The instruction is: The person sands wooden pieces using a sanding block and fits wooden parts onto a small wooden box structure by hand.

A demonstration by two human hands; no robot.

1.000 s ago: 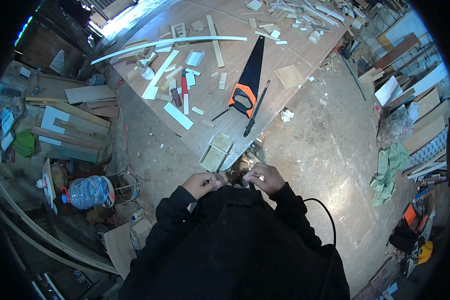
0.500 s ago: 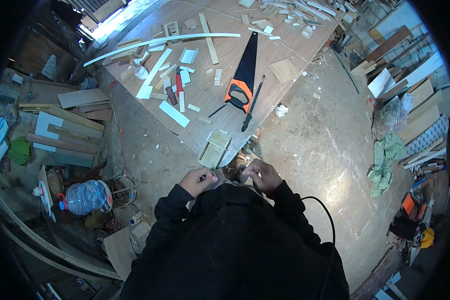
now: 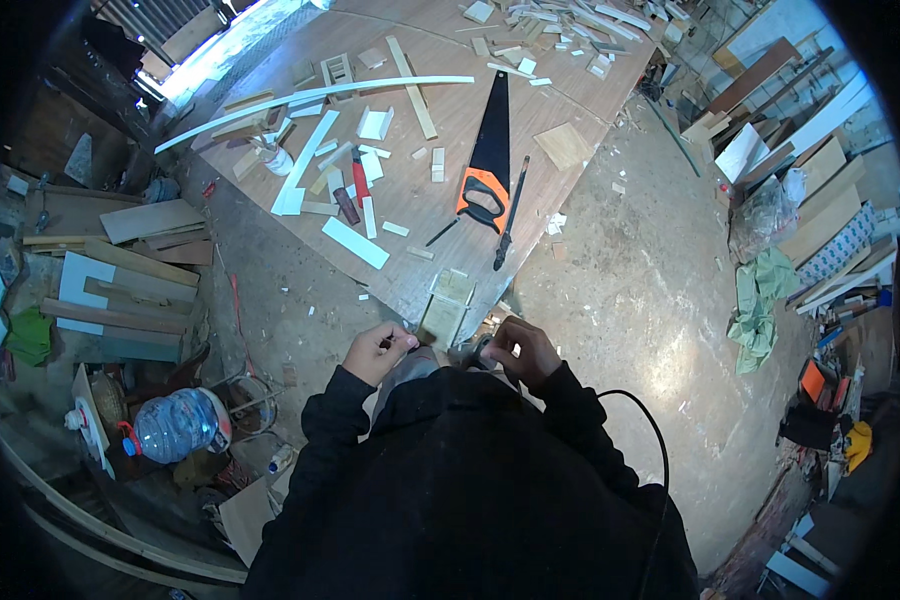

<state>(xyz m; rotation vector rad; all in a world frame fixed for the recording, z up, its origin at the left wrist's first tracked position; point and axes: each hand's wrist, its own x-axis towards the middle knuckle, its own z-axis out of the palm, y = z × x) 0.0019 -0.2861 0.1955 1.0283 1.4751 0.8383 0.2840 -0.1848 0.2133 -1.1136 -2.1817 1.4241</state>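
Left hand [image 3: 378, 350] pinches a small wooden piece [image 3: 442, 320] at the workbench [image 3: 420, 205] corner; right hand [image 3: 520, 350] wrapped on a corded tool [image 3: 473, 352], probably a sander; handsaw [image 3: 487, 152] lies beyond.

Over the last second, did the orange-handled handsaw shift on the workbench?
No. The handsaw lies at the same spot on the workbench, beside the dark thin tool and wood block; only the head camera's framing shifted.

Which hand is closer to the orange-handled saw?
Right. The right hand sits just below the saw at the table corner; the left hand is further left of it.
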